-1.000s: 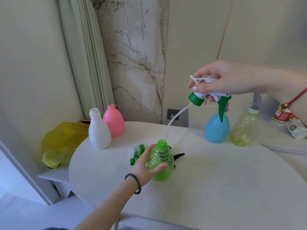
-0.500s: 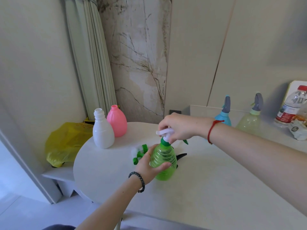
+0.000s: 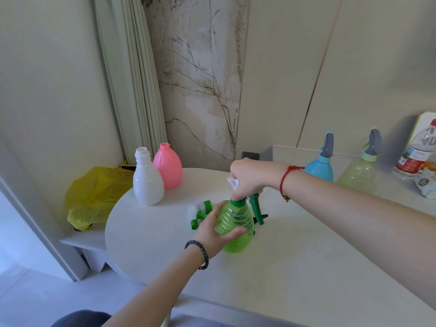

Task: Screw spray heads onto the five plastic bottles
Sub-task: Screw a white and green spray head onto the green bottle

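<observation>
A clear green ribbed bottle (image 3: 236, 226) stands on the white round table (image 3: 295, 263). My left hand (image 3: 212, 228) wraps around its left side. My right hand (image 3: 250, 179) grips a white spray head with green collar and trigger (image 3: 256, 207) that sits on the bottle's neck. Behind it lie loose green and white spray heads (image 3: 201, 211), partly hidden by my left hand. A white bottle (image 3: 148, 181) and a pink bottle (image 3: 168, 167) stand uncapped at the table's far left. A blue bottle (image 3: 320, 166) and a pale green bottle (image 3: 358, 172), both with grey spray heads, stand at the back right.
A yellow plastic bag (image 3: 94, 197) lies on a low shelf left of the table. A water bottle (image 3: 417, 152) and a packet (image 3: 427, 180) sit on the ledge at far right. A curtain (image 3: 129, 74) hangs behind the white bottle.
My right hand brought the spray head down from up in the air onto the green bottle's neck, tube going inside. The head now sits on the neck and the trigger has swung to the right.
</observation>
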Demonstrator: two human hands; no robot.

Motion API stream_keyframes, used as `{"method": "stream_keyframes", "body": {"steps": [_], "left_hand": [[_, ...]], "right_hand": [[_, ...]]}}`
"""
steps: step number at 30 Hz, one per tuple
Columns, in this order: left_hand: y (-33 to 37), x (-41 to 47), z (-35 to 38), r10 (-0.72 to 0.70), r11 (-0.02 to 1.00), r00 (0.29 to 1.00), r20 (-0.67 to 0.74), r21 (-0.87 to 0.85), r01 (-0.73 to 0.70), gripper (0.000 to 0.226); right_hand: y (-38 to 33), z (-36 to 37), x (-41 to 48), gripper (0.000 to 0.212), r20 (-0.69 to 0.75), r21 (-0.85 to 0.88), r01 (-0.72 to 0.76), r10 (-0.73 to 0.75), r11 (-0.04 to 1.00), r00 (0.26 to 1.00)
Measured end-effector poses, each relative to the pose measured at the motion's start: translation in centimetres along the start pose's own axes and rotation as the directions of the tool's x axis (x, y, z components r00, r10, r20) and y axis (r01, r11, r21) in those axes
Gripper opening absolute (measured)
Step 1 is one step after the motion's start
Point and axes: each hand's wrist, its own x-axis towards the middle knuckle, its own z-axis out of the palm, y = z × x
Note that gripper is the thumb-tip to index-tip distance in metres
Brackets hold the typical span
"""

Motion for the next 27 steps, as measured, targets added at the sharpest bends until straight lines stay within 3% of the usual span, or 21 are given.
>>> {"method": "stream_keyframes", "body": {"steps": [2, 4, 6, 8, 10, 12, 14, 18, 22, 27], "left_hand": [[0.0, 0.1, 0.0, -0.005, 1.0, 1.0, -0.001, 0.007, 0.005, 0.079], [0.0, 0.1, -0.1, -0.005, 1.0, 1.0, 0.006, 0.012, 0.005, 0.076], [0.1, -0.1, -0.2, -0.006, 1.0, 1.0, 0.008, 0.005, 0.006, 0.07], [0.0, 0.0, -0.1, -0.003, 1.0, 1.0, 0.011, 0.0, 0.003, 0.071], [-0.2, 0.1, 0.0, -0.006, 1.0, 1.0, 0.014, 0.011, 0.006, 0.077], [-0.2, 0.2, 0.0, -0.011, 1.0, 1.0, 0.016, 0.005, 0.011, 0.073], [-0.2, 0.1, 0.0, -0.014, 1.0, 1.0, 0.015, 0.001, 0.014, 0.071], [-0.3, 0.2, 0.0, -0.023, 1.0, 1.0, 0.017, -0.009, 0.023, 0.064], [-0.3, 0.2, 0.2, -0.013, 1.0, 1.0, 0.004, 0.014, 0.013, 0.057], [0.0, -0.1, 0.3, -0.02, 1.0, 1.0, -0.015, -0.015, 0.02, 0.063]], "right_hand": [[-0.4, 0.1, 0.2, 0.021, 0.054, 0.071, -0.088, 0.084, 0.994, 0.995], [-0.3, -0.1, 0.0, 0.038, 0.115, 0.111, -0.138, 0.125, 0.984, 0.985], [0.4, -0.6, -0.3, 0.053, 0.236, 0.302, -0.206, 0.137, 0.931, 0.962], [1.4, -1.1, -0.7, 0.042, 0.264, 0.527, -0.22, 0.088, 0.821, 0.961], [3.1, -1.0, -1.0, 0.021, 0.146, 0.575, -0.081, -0.005, 0.814, 0.989], [4.4, -0.1, -1.0, 0.048, 0.067, 0.571, 0.06, -0.12, 0.819, 0.991], [4.9, 1.6, -1.2, 0.057, -0.028, 0.581, 0.149, -0.164, 0.8, 0.986], [4.8, 5.2, -1.2, 0.031, -0.288, 0.687, 0.334, -0.18, 0.645, 0.941], [4.2, 7.8, -0.7, 0.02, -0.478, 0.746, 0.398, 0.013, 0.534, 0.878], [1.9, 10.8, 0.1, 0.02, -0.522, 0.823, 0.325, 0.393, 0.466, 0.757]]}}
